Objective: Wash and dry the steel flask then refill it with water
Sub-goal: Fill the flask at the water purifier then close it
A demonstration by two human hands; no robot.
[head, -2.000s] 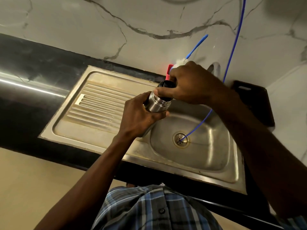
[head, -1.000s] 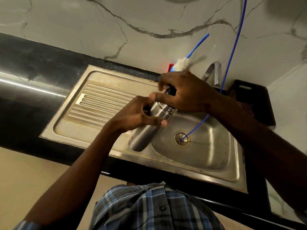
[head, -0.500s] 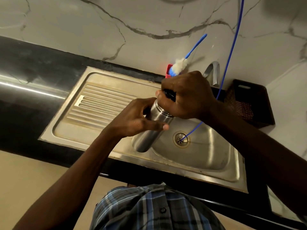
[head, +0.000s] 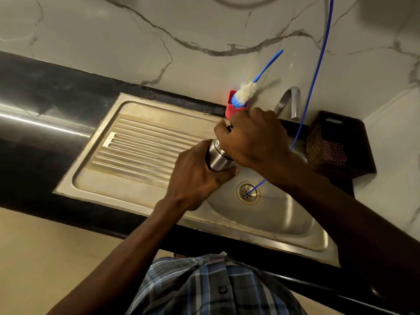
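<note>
Your left hand (head: pixel 195 176) grips the steel flask (head: pixel 218 156) over the sink (head: pixel 295 226), your right hand (head: pixel 254 137) curled round its black cap (head: pixel 229 127).

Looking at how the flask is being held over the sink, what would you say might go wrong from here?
The steel flask hangs above the sink, held only by the left hand while the right hand covers its cap; a slipped grip could drop it. The blue tube runs close beside the right wrist and might get snagged.
</note>
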